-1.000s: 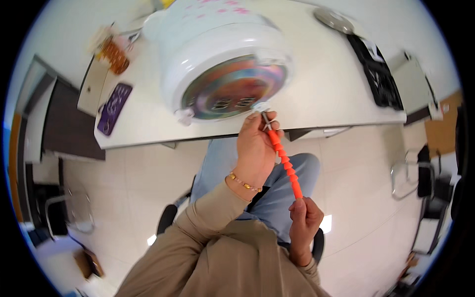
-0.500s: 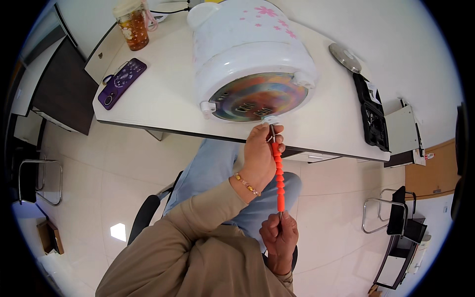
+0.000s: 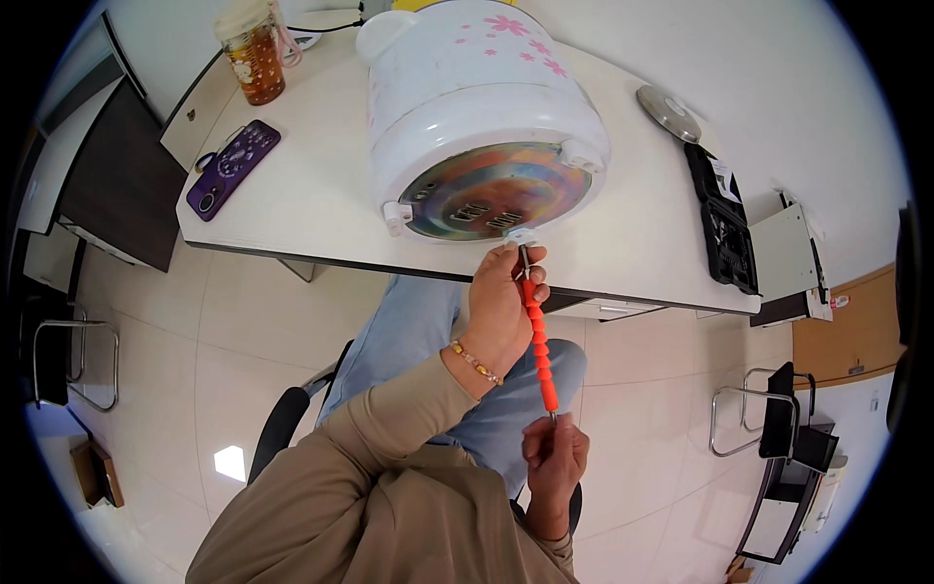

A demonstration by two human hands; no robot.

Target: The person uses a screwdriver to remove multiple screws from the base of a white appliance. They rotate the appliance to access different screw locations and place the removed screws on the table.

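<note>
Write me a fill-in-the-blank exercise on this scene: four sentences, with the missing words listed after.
1. The right hand holds one end of the bendy shaft; the left hand wears a ____ at its wrist.
2. The flowers on the white appliance are coloured ____.
3. The phone lies to the ____ of the appliance.
4. The open case on the table is coloured ____.

Missing words: bracelet; pink; left; black.

White pink-flowered appliance [image 3: 482, 107] on its side, iridescent base [image 3: 525, 180] outward, orange segmented shaft [image 3: 541, 352] nearly straight just below it
</note>
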